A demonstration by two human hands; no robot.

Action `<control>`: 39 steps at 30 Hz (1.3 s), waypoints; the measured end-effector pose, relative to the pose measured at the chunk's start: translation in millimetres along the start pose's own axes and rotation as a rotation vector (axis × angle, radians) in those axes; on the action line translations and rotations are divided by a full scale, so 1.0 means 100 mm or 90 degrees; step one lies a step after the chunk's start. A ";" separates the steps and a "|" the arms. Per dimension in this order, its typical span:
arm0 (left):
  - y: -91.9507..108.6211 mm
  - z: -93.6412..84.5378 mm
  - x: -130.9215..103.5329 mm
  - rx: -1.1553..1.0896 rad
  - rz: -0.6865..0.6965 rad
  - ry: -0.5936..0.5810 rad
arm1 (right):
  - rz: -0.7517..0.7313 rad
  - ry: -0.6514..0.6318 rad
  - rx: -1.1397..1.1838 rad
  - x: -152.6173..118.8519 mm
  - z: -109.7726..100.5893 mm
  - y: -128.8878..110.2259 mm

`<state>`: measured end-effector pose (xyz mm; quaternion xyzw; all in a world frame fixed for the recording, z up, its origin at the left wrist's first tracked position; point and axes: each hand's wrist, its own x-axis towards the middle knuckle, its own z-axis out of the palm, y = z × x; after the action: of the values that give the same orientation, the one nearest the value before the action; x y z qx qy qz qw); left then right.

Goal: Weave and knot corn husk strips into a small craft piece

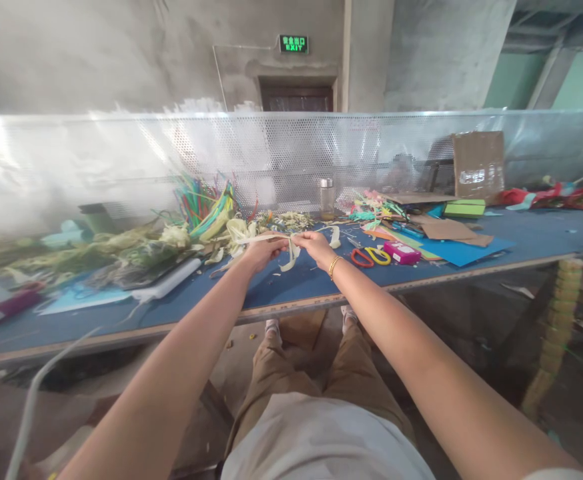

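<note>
Above the blue tabletop, my left hand (pixel 265 251) and my right hand (pixel 315 245) meet almost fingertip to fingertip. Both are closed on a pale cream strip (pixel 292 256), thin and ribbon-like. One length of it runs left over my left hand, and a curled end hangs down between the hands. Another pale curl (pixel 335 236) shows just past my right hand; whether it belongs to the same strip I cannot tell. Right of my right hand lie red-handled scissors (pixel 362 259) and yellow-handled scissors (pixel 378 256).
Bundled colourful stems (pixel 206 207) and heaped greenish fibres (pixel 141 257) fill the left side. A glass bottle (pixel 327 200) stands against the perforated metal screen (pixel 286 147). Further right are a magenta box (pixel 402 253), blue sheets (pixel 464 252) and cardboard (pixel 479 163). A white cord (pixel 46 373) hangs off the front edge.
</note>
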<state>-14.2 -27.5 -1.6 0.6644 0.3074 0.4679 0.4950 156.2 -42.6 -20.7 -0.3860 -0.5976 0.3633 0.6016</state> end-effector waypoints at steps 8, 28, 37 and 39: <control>-0.05 -0.02 0.00 0.056 0.021 0.021 | 0.021 -0.016 0.002 -0.02 0.01 -0.01; 0.06 0.06 -0.10 0.111 0.120 -0.066 | 0.267 -0.158 0.190 -0.06 0.02 -0.14; 0.03 0.08 -0.07 0.041 0.040 -0.035 | 0.149 -0.082 0.082 -0.09 0.06 -0.10; 0.02 0.07 -0.05 0.018 0.032 -0.029 | 0.089 -0.066 0.037 -0.10 0.06 -0.10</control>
<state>-10.2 -35.2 -2.2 0.6892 0.2860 0.4609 0.4804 149.7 -55.6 -15.9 -0.3899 -0.5888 0.4410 0.5539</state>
